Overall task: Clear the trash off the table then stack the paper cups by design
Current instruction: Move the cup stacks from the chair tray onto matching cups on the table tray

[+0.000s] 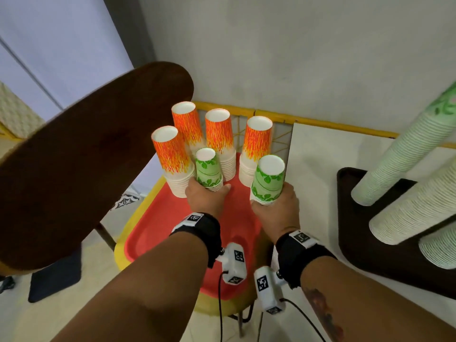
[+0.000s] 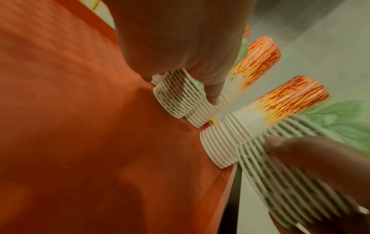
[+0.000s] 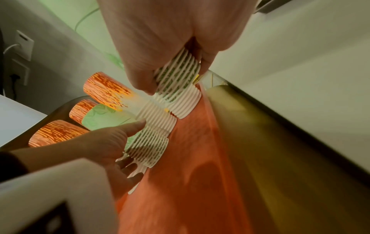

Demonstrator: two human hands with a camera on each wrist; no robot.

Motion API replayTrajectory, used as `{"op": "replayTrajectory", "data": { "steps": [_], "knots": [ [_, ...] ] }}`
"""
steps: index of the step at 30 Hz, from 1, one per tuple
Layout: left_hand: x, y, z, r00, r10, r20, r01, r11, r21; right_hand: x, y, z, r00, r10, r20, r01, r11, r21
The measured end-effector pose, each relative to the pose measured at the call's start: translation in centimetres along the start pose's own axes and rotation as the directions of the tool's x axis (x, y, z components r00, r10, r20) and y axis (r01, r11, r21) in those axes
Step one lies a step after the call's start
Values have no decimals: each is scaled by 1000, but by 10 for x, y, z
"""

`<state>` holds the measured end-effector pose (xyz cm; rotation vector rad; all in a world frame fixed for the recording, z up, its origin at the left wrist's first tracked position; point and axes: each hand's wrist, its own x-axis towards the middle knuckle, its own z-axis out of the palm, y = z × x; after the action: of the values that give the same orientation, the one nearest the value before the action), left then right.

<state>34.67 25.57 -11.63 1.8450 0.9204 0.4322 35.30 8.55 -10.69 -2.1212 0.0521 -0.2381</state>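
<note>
Several upside-down stacks of orange flame-print cups (image 1: 219, 132) stand at the back of a red tray (image 1: 160, 230). My left hand (image 1: 207, 196) grips a short stack of green leaf-print cups (image 1: 207, 169) by its lower rims, just in front of the orange stacks. In the left wrist view that green stack (image 2: 178, 96) sits low against the tray (image 2: 80, 126). My right hand (image 1: 276, 208) grips a second green leaf stack (image 1: 267, 178) at the tray's right edge, beside the rightmost orange stack (image 1: 257, 137). The right wrist view shows its fingers (image 3: 140, 76) curled round the rims (image 3: 178, 74).
The tray lies on a yellow-framed seat (image 1: 138, 201). A dark brown rounded board (image 1: 86, 156) juts in on the left. On the white table (image 1: 320, 156) to the right, a dark brown tray (image 1: 357, 230) holds tall green cup stacks (image 1: 407, 144). A wall stands close behind.
</note>
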Motion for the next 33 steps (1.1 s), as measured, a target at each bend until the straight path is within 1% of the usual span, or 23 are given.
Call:
{"op": "replayTrajectory", "data": {
  "steps": [4, 5, 8, 10, 13, 15, 18, 20, 22, 25, 28, 31, 33],
  "knots": [
    [-3, 4, 12, 999, -41, -33, 42, 998, 36, -1, 14, -4, 1000, -2, -13, 1, 999, -47],
    [-2, 3, 15, 999, -26, -43, 27, 999, 29, -1, 17, -5, 1000, -3, -14, 2, 998, -63],
    [4, -1, 25, 998, -38, -47, 35, 998, -61, 0, 23, -9, 1000, -8, 3, 8, 996, -86],
    [6, -2, 30, 998, -63, -11, 60, 985, -163, 2, 27, -9, 1000, 3, 15, -2, 996, -86],
    [4, -1, 32, 998, -63, 13, 65, 979, -192, 2, 30, -8, 999, 5, 36, -2, 997, -82],
    [1, -3, 29, 999, -25, 29, 30, 984, -174, 0, 30, -6, 999, -6, 38, 9, 997, -76],
    [0, -6, 21, 996, 67, 67, -55, 985, -162, -3, 25, -4, 999, -11, 44, 12, 999, -33],
    [-3, -3, 15, 988, 131, 87, -114, 978, -174, -7, 19, -5, 999, -18, 44, 19, 1000, -16],
    [-6, 4, 9, 976, 196, 96, -170, 959, -224, -11, 10, -9, 999, -24, 41, 24, 1000, 12],
    [-18, 27, -1, 947, 286, 146, -237, 930, -282, -14, -7, -23, 998, -50, 47, 46, 995, 86],
    [-47, 56, -17, 881, 419, 219, -338, 883, -325, -15, -31, -59, 988, -142, 61, 125, 966, 227],
    [-87, 78, -38, 805, 515, 295, -422, 846, -326, -25, -54, -120, 969, -247, 16, 229, 917, 326],
    [-110, 85, -50, 777, 541, 323, -460, 837, -295, -30, -62, -168, 956, -290, -36, 283, 888, 363]
  ]
}}
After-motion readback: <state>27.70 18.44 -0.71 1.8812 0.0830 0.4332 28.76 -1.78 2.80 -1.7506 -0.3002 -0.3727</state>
